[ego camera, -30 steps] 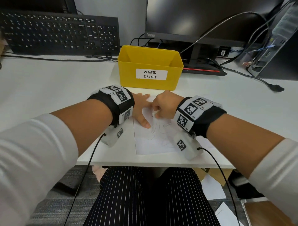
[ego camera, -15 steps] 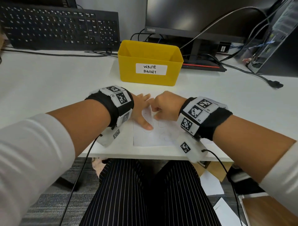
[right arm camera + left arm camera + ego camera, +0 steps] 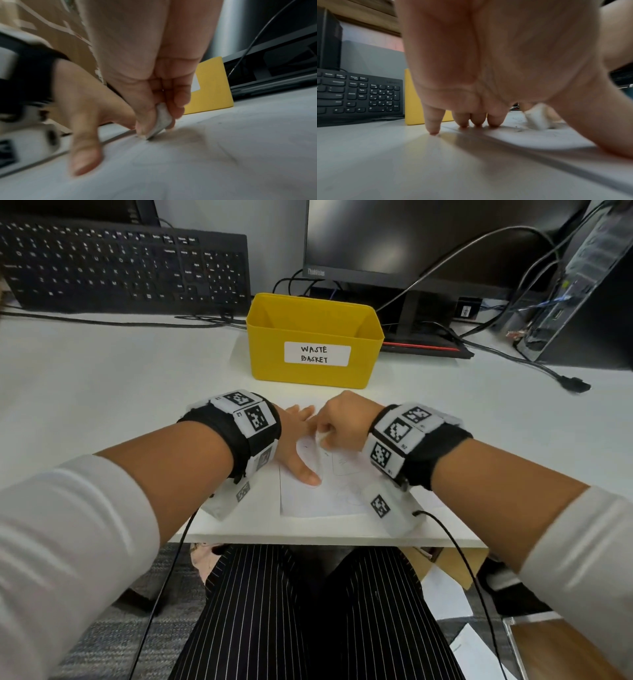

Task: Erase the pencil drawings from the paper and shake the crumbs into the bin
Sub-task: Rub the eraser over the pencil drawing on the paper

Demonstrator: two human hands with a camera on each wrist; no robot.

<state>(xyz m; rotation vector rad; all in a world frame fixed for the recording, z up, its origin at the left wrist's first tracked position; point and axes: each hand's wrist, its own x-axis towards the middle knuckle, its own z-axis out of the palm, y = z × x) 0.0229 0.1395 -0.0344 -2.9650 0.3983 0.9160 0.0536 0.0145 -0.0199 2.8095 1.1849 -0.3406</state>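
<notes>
Paper (image 3: 325, 498) lies flat at the desk's (image 3: 102, 405) near edge, just in front of the yellow bin (image 3: 313, 337). Your left hand (image 3: 294, 440) is spread on it, fingers straight, thumb and fingertips (image 3: 494, 121) pressing down. Your right hand (image 3: 342, 422) is curled, pinching a white eraser (image 3: 163, 119) whose lower corner touches the sheet beside faint pencil lines (image 3: 339, 467). Dark crumbs (image 3: 518, 130) sit near it.

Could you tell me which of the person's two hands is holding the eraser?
The right hand: its fingers pinch the white eraser against the paper. The left hand lies flat with spread fingers, pressing the sheet down.
</notes>
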